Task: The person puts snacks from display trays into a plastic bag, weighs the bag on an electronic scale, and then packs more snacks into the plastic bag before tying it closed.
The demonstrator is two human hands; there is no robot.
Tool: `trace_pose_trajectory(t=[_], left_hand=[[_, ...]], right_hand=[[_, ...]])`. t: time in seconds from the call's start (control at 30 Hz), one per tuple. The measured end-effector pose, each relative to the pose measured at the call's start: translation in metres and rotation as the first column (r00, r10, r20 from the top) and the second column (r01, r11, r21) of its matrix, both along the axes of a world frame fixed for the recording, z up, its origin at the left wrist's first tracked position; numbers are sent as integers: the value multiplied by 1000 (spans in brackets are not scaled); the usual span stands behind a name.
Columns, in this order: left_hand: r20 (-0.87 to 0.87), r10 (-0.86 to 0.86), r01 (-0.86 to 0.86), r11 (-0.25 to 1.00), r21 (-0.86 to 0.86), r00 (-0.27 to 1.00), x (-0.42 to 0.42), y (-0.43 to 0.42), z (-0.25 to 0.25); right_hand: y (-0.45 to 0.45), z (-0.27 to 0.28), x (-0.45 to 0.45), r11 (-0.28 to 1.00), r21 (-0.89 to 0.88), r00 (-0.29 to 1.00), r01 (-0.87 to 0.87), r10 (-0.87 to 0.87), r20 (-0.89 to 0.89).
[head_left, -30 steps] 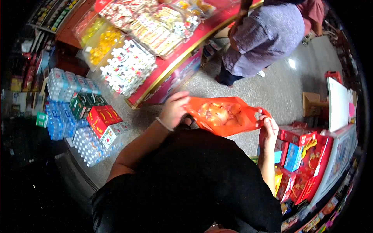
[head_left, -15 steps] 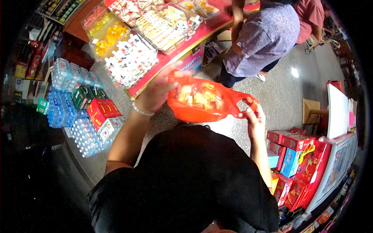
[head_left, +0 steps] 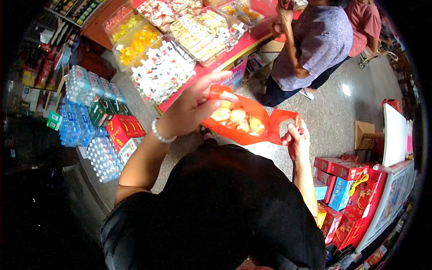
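Note:
A red plastic bag (head_left: 252, 110) hangs in front of my chest, its mouth partly open. Several pale yellow, roundish pieces (head_left: 238, 118) lie inside; their kind is not clear. My right hand (head_left: 297, 138) is closed on the bag's right handle, thumb against fingers. At the bag's left end is my left hand (head_left: 191, 108), with fingers stretched out and apart over the rim. A light beaded bracelet (head_left: 161, 133) circles my left wrist.
Clear bins of small wrapped goods (head_left: 162, 69) fill a red display table (head_left: 211, 67). Bottled water packs (head_left: 74, 119) and boxed drinks (head_left: 123, 130) stand left. A person in a patterned shirt (head_left: 315, 42) is ahead. Red gift boxes (head_left: 344, 168) and a glass-topped freezer (head_left: 389, 202) are right.
My left hand has spread its fingers and come further over the bag's left end. The bag's contents show more plainly. The person in the patterned shirt has raised their forearms.

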State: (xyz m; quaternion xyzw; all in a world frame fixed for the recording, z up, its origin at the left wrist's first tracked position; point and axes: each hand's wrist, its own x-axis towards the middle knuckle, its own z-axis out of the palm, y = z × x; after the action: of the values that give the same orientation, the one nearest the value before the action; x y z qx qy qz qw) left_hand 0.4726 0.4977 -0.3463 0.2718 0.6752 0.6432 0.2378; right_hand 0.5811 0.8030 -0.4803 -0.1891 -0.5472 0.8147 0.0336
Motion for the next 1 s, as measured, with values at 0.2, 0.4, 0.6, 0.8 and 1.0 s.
trace_pose_trajectory(t=[0.2, 0.4, 0.6, 0.8, 1.0], left_hand=[[2, 217, -217, 976, 11, 976, -42, -60, 14], [-249, 335, -303, 940, 157, 909, -56, -141, 85], [88, 398, -380, 754, 536, 913, -115, -249, 56], [-109, 236, -193, 932, 308, 966, -148, -221, 71], [-494, 251, -310, 950, -40, 832, -174, -182, 24]], right_hand=[[-36, 38, -58, 997, 83, 992, 8, 3, -128], [-104, 119, -136, 992, -105, 851, -68, 2, -525], [-137, 112, -201, 976, -52, 815, -210, 146, -561], [-243, 169, -251, 941, 277, 834, -195, 308, -457], [-307, 161, -281, 497, 868, 649, 15, 655, -386]])
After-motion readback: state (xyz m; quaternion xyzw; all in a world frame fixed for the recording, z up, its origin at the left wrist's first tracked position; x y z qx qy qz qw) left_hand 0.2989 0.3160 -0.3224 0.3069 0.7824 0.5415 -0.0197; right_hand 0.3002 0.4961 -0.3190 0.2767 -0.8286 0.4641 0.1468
